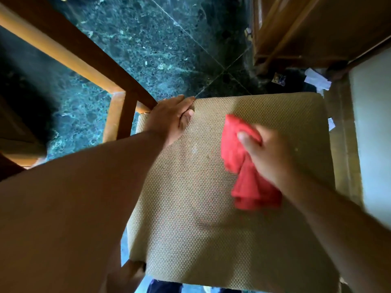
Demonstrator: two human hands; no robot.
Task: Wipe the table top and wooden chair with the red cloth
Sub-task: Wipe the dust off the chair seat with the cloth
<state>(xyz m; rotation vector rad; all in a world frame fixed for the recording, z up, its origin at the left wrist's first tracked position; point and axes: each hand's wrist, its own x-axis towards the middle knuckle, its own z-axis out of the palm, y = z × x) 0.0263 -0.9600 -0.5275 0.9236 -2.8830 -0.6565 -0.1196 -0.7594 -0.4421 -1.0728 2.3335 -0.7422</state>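
Note:
I look straight down on a wooden chair with a beige woven seat cushion (190, 208) and an orange-brown wooden armrest (69, 53) at the left. My right hand (266, 153) grips a bunched red cloth (243, 166) and presses it on the right part of the cushion; the cloth is blurred. My left hand (171, 118) rests on the cushion's far left corner, fingers curled over its edge beside the armrest post. The table top is not in view.
Dark green marble floor (158, 39) lies beyond the chair. A wooden piece of furniture (306, 28) stands at the upper right, with paper scraps (317, 79) on the floor below it. A pale cushion or surface (372, 134) runs along the right edge.

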